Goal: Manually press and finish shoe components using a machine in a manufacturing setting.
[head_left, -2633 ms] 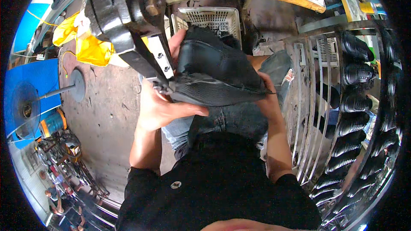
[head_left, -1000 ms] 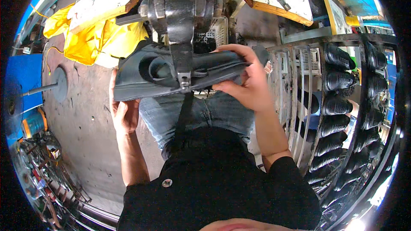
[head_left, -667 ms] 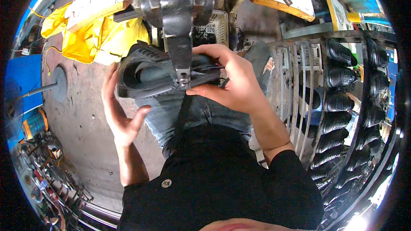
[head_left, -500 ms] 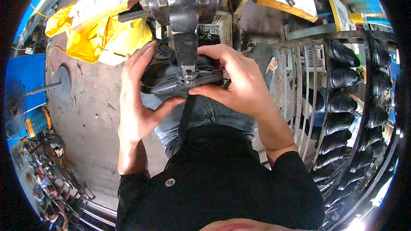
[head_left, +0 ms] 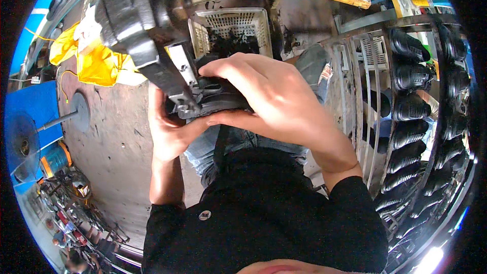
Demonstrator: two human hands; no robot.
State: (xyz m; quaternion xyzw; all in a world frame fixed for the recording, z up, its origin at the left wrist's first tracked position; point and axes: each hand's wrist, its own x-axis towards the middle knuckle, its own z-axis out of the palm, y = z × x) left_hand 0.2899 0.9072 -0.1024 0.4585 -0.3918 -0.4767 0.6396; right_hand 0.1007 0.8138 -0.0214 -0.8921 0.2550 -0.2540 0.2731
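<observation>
A black shoe [head_left: 225, 102] is held between my two hands beneath the narrow end of a black machine arm [head_left: 152, 66]. My right hand [head_left: 279, 94] curls over the shoe's right side, fingers on top and thumb along the lower edge. On the other side, my left hand [head_left: 170, 134] grips the shoe's left end; its fingers are mostly hidden behind the machine arm. The two thumbs meet near the shoe's near edge. The arm's tip comes down at the left part of the shoe, and whether it touches cannot be made out.
Beyond the shoe is a pale plastic crate [head_left: 266, 28] with dark scraps. A metal rack [head_left: 383, 122] of black shoes [head_left: 408, 78] stands at my right. To the left are a yellow bag [head_left: 101, 66], a round-based stand [head_left: 80, 111] and a fan [head_left: 23, 144].
The machine arm has swung from upright in the middle to a slant at the left, uncovering the crate. My right hand has moved left over the shoe, and the thumbs have come together.
</observation>
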